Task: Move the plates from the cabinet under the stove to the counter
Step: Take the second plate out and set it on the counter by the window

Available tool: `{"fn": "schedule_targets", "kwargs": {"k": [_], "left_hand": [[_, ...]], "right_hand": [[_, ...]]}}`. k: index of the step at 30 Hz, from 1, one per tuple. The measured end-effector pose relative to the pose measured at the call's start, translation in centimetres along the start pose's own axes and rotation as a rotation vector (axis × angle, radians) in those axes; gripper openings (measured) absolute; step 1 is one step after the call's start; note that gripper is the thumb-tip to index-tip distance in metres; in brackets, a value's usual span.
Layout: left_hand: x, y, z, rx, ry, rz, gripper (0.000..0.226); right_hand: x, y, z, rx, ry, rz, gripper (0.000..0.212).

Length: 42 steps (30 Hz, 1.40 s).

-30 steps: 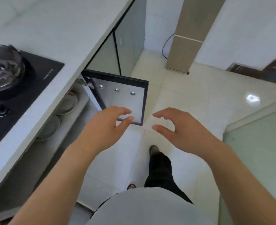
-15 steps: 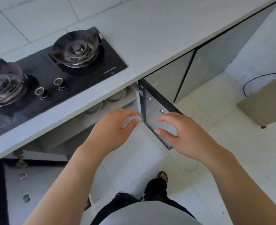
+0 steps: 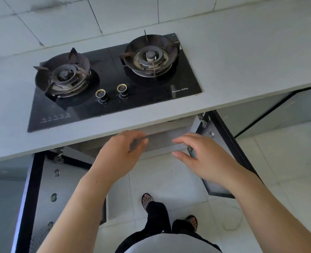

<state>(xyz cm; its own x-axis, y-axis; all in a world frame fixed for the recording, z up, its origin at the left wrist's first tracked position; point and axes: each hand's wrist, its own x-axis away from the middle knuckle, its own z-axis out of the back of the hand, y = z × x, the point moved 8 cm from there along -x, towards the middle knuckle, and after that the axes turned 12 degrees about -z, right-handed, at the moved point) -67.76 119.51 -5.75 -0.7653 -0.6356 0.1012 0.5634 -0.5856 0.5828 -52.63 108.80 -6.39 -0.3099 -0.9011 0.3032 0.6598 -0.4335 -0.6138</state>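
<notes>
Both doors of the cabinet under the stove are swung open. Left hand and right hand hover at the counter's front edge, fingers loosely curled, holding nothing. Plates not visible; counter lip hides the shelf, only a pale sliver shows under it. Risks: blind reach could knock stacked plates; right door sits close to the right forearm. Stove's brand print at front-right corner is too small to read.

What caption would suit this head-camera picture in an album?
Both empty hands, left hand and right hand, reach toward the open cabinet beneath the two-burner stove.
</notes>
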Motion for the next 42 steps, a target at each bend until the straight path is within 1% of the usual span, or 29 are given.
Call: {"fn": "schedule_targets", "kwargs": {"k": [2,6,10,15,18,23,29,36,42], "left_hand": [[-0.8,-1.3,1.7,0.013,0.030,0.001,0.034],[-2.4,-3.6,5.0,-0.043,0.101,-0.013,0.033],[-3.2,-5.8,6.4,-0.038,0.123,0.041,0.033],[-2.2,-7.8,6.5,-0.006,0.185,0.134,0.033],[-1.3,-8.6,5.5,0.025,0.215,0.222,0.035],[0.0,-10.6,2.4,0.048,0.275,0.334,0.035],[0.4,-15.1,-2.9,0.042,0.245,0.393,0.037],[-1.0,-22.2,-10.3,-0.001,0.274,0.398,0.037],[-6.5,-29.0,-16.8,-0.075,0.248,0.311,0.032]], "right_hand": [[-1.2,-1.5,-0.2,0.023,-0.009,0.016,0.040],[-3.8,-4.4,-0.5,0.057,-0.018,0.052,0.040],[-6.3,-6.0,-0.9,0.071,-0.032,0.087,0.039],[-8.8,-7.1,-1.8,0.092,-0.143,0.158,0.040],[-10.2,-6.9,-3.0,0.129,-0.238,0.218,0.040],[-12.5,-5.2,-6.8,0.200,-0.374,0.294,0.041],[-14.8,-2.8,-13.2,0.241,-0.424,0.340,0.040],[-19.4,1.4,-21.8,0.236,-0.419,0.380,0.040],[-26.0,7.4,-28.7,0.236,-0.295,0.386,0.039]]}}
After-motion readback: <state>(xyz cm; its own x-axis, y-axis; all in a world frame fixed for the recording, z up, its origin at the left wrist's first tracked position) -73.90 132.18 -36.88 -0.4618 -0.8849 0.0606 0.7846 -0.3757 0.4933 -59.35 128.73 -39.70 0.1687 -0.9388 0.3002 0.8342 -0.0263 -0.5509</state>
